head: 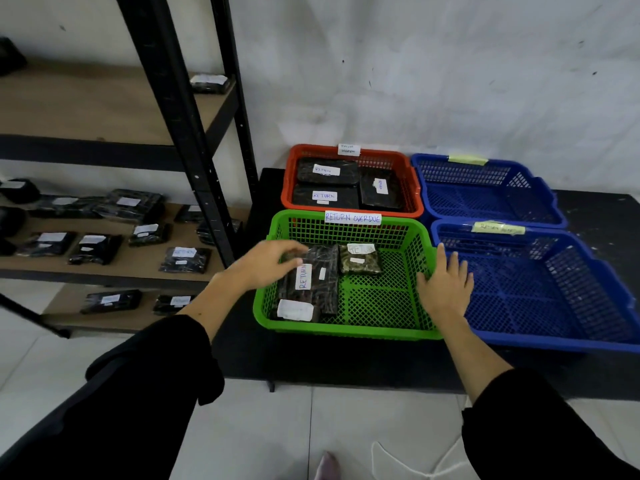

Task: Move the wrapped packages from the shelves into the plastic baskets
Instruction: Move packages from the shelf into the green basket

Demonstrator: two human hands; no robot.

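My left hand (266,263) reaches over the left rim of the green basket (349,329), and its fingertips touch the top of a dark wrapped package (317,278) labelled RETURN lying inside. A second package (360,259) and a white-labelled one (296,310) also lie in that basket. My right hand (445,287) rests flat with straight fingers on the green basket's right rim. Three packages (327,171) fill the red basket (351,152) behind. Several wrapped packages (185,259) lie on the wooden shelves (131,263) at left.
Two blue baskets (540,289) (485,188) stand to the right on a low black table (346,362). The black shelf upright (194,161) rises just left of the baskets. One package (209,83) sits on the upper shelf. White tiled floor lies below.
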